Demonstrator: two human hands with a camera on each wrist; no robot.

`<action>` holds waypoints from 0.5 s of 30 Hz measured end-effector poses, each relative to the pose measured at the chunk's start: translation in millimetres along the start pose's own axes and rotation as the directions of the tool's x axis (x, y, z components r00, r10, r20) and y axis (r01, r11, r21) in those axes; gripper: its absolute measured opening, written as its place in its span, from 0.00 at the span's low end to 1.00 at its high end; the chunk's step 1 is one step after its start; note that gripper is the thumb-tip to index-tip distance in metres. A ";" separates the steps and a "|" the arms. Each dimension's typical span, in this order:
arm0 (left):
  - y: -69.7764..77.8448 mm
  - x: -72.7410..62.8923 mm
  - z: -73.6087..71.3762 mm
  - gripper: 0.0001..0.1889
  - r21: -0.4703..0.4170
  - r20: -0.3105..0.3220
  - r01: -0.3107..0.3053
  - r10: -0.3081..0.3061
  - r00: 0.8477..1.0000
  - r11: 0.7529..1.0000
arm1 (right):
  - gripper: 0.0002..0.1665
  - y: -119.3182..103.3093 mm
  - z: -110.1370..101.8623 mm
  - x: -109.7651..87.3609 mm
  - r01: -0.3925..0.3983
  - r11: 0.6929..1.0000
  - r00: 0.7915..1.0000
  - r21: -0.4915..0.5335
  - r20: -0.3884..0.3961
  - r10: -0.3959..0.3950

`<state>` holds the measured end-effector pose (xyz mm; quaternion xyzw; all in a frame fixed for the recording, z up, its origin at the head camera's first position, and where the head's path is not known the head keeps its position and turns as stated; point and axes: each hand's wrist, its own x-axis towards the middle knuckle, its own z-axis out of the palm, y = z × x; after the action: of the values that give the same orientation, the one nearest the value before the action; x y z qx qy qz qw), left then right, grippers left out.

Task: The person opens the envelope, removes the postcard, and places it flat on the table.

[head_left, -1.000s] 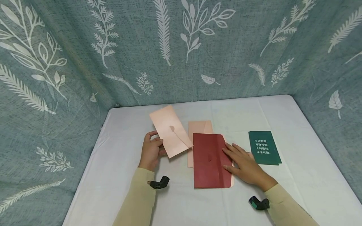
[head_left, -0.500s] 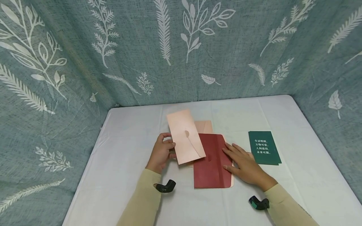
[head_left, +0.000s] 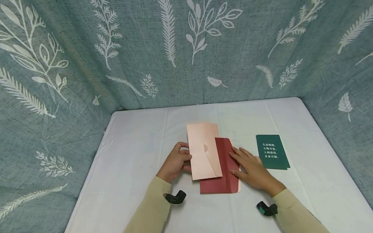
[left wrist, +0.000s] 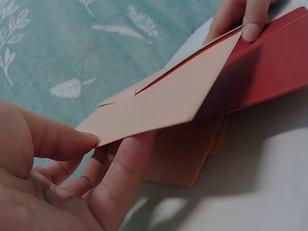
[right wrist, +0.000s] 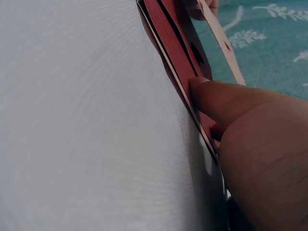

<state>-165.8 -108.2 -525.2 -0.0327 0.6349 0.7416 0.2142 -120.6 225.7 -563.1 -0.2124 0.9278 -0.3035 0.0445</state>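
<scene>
My left hand (head_left: 175,161) pinches the left edge of a pale pink envelope (head_left: 202,161), thumb on top and fingers beneath. In the left wrist view the envelope (left wrist: 159,103) is tilted and raised above the stack. It overlaps the left part of a red envelope (head_left: 230,168), whose flap side faces up. With fingers spread, my right hand (head_left: 253,170) rests on the red envelope's right edge; its thumb lies on the red paper (right wrist: 175,48) in the right wrist view. Under the red one, another pink envelope (head_left: 216,130) shows at the top, and a pale edge shows at the right.
Green cards (head_left: 272,152) with white printed characters lie in a small stack to the right of my right hand. A white cloth covers the table (head_left: 140,145). Behind it hangs a blue-green curtain (head_left: 180,84) with white leaf patterns. Each sleeve carries a black wrist device.
My left hand has carried the pink envelope rightward and toward me, from beside the red envelope to over it, and turned it more upright. The right hand stays where it was.
</scene>
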 end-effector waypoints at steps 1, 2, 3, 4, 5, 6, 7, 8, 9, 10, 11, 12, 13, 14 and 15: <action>-1.4 -0.6 1.6 0.19 0.001 0.011 0.003 -0.003 1.000 1.000 | 0.45 0.2 0.2 -0.1 0.001 1.000 1.000 0.000 -0.001 -0.001; -3.0 -1.0 3.3 0.19 0.002 0.021 0.005 -0.005 1.000 1.000 | 0.45 0.3 0.3 -0.2 0.002 1.000 1.000 0.001 -0.001 -0.002; -4.4 -1.5 5.1 0.18 0.001 0.030 0.007 -0.007 1.000 1.000 | 0.45 0.4 0.5 -0.2 0.003 1.000 1.000 0.002 -0.002 -0.003; -5.8 -2.3 6.8 0.18 0.003 0.038 0.006 -0.006 0.999 1.000 | 0.45 0.5 0.6 -0.3 0.004 1.000 1.000 0.003 -0.001 -0.004; -6.9 -2.9 8.6 0.18 0.002 0.042 0.011 -0.011 0.999 1.000 | 0.45 0.6 0.7 -0.4 0.004 1.000 1.000 0.004 0.000 -0.004; -7.8 -3.7 10.5 0.18 0.001 0.047 0.015 -0.015 0.999 1.000 | 0.45 0.6 0.7 -0.5 0.004 1.000 1.000 0.004 0.001 -0.004; -8.8 -4.4 12.3 0.19 0.000 0.053 0.020 -0.020 0.998 1.000 | 0.44 0.6 0.7 -0.6 0.004 1.000 1.000 0.004 0.003 -0.004; -10.0 -4.9 13.9 0.19 -0.001 0.060 0.025 -0.025 0.998 1.000 | 0.44 0.5 0.7 -0.6 0.003 1.000 1.000 0.003 0.004 -0.003; -10.8 -6.0 15.5 0.19 -0.002 0.066 0.031 -0.031 0.997 1.000 | 0.44 0.4 0.7 -0.6 0.003 1.000 1.000 0.001 0.006 -0.003; -11.7 -6.9 16.9 0.19 0.003 0.070 0.037 -0.038 0.997 0.999 | 0.45 0.3 0.6 -0.6 0.001 1.000 1.000 0.000 0.006 -0.001; -12.8 -7.4 18.1 0.19 0.003 0.073 0.048 -0.049 0.996 0.999 | 0.45 0.2 0.5 -0.6 0.000 1.000 1.000 -0.002 0.007 0.000; -13.5 -8.2 19.1 0.19 0.008 0.078 0.053 -0.054 0.996 0.999 | 0.45 0.0 0.4 -0.7 -0.002 1.000 1.000 -0.004 0.007 0.002; -14.3 -9.0 20.1 0.19 0.011 0.078 0.061 -0.062 0.995 0.998 | 0.45 -0.2 0.3 -0.7 -0.005 1.000 1.000 -0.003 0.007 0.005; -15.0 -9.7 20.8 0.19 0.019 0.077 0.065 -0.066 0.995 0.998 | 0.45 -0.3 0.3 -0.8 -0.006 1.000 1.000 -0.002 0.008 0.006; -15.4 -10.5 21.6 0.19 0.027 0.073 0.071 -0.072 0.995 0.997 | 0.45 -0.5 0.2 -0.8 -0.008 1.000 1.000 -0.001 0.009 0.008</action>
<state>-146.0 -88.9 -531.9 -0.0255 0.6339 0.7264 0.2642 -119.6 225.6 -563.0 -0.2102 0.9285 -0.3020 0.0499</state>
